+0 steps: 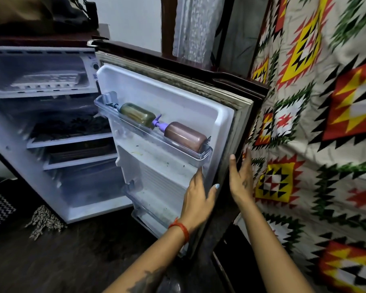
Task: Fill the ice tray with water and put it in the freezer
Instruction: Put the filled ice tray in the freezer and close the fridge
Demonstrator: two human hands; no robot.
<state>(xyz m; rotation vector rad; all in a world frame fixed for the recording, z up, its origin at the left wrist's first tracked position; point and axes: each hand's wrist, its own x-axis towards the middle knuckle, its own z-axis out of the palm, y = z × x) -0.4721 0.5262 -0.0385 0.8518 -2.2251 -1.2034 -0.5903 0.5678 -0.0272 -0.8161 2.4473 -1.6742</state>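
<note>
White plastic lines the interior of the small refrigerator (51, 127), which stands open at the left of the frame. The freezer compartment (40, 70) occupies the upper left; the ice tray (48, 81) lies flat inside it, on the compartment floor. Whether the tray holds water cannot be determined.

The refrigerator door (167, 123) is swung open toward the centre of the frame. Its upper door shelf (205, 155) carries two pump bottles lying on their sides: a greenish bottle (137, 115) to the left and a brownish bottle (185, 136) to the right, placed end to end.

The left hand (197, 195) is at centre frame, fingers extended and loosely spread, fingertips touching the inner door liner just below the upper shelf. It grips nothing. A red thread band (180, 227) circles that wrist.

The right hand (241, 178) is just to the right of it, at the door's outer edge. Its fingers are straight; the thumb lies against the door gasket (240, 132) and the fingers reach behind the edge. It holds no object.

A patterned cloth (315, 123) fills the right of the frame. A fringed mat (44, 220) lies on the dark floor at lower left.
</note>
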